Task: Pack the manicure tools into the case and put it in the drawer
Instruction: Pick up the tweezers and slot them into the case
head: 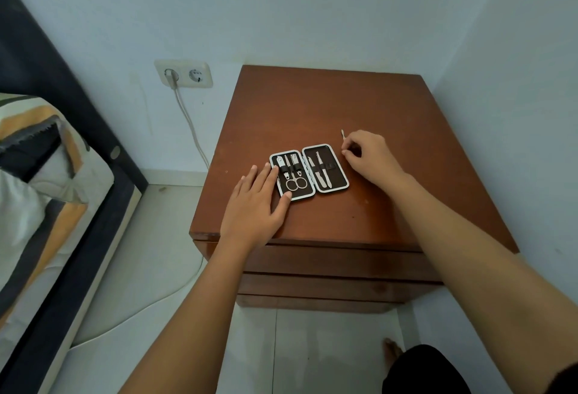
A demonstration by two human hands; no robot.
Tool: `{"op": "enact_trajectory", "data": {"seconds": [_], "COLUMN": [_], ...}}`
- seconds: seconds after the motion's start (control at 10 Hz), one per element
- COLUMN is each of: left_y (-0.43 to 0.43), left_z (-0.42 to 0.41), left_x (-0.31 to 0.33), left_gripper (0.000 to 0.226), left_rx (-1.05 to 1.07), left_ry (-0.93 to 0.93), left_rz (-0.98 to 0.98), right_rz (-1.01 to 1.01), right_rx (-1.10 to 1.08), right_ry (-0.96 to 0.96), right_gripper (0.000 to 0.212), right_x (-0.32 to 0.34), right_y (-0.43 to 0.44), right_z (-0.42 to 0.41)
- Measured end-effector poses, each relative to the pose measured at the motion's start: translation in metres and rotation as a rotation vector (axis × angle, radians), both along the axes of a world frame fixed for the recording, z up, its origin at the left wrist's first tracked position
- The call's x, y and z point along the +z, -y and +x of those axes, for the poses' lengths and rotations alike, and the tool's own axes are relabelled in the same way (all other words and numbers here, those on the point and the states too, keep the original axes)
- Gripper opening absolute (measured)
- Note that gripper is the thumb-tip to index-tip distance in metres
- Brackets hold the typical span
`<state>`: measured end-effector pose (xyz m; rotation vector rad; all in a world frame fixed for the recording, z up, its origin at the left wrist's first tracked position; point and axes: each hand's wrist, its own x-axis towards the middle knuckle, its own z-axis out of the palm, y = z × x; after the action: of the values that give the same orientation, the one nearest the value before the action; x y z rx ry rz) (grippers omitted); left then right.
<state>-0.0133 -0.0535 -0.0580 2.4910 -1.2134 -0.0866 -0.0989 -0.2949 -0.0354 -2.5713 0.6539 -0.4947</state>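
Observation:
A small manicure case (339,165) lies open and flat on the brown nightstand (312,105). Its left half holds a nail clipper, scissors (295,183) and other small tools under straps; its right half holds two slim metal tools. My left hand (255,202) lies flat on the nightstand, fingers apart, fingertips touching the case's left edge. My right hand (370,155) is just right of the case, its fingers pinched on a thin metal tool (342,134) whose tip sticks up and away from the case.
The nightstand's drawer fronts (328,271) below the top are closed. A bed with striped bedding (40,193) stands at the left. A wall socket (184,74) with a white cable is behind the gap. Walls close in behind and to the right.

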Motion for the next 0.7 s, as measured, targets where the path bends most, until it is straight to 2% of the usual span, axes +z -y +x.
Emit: {"op": "enact_trajectory", "data": {"seconds": [0.2,0.4,0.5,0.7], "left_y": [0.000,0.000,0.000,0.001], "left_z": [0.000,0.001,0.000,0.000], "left_x": [-0.001,-0.001,-0.002,-0.002], "left_gripper": [0.061,0.061,0.061,0.061], "left_rx": [0.006,0.008,0.008,0.009], "left_ry": [-0.001,0.002,0.005,0.013], "left_rz": [-0.004,-0.001,-0.002,0.003], "right_rz": [0.043,0.165,0.135,0.176], "right_rx": [-0.052,-0.147,-0.255,-0.378], "right_ry": [0.124,0.160,0.108,-0.073], "right_gripper": [0.018,0.017,0.012,0.016], "right_x": [-0.004,-0.002,-0.003,0.002], "right_y": [-0.005,-0.007,-0.005,-0.008], "right_z": [-0.009,-0.013,-0.017,-0.015]}}
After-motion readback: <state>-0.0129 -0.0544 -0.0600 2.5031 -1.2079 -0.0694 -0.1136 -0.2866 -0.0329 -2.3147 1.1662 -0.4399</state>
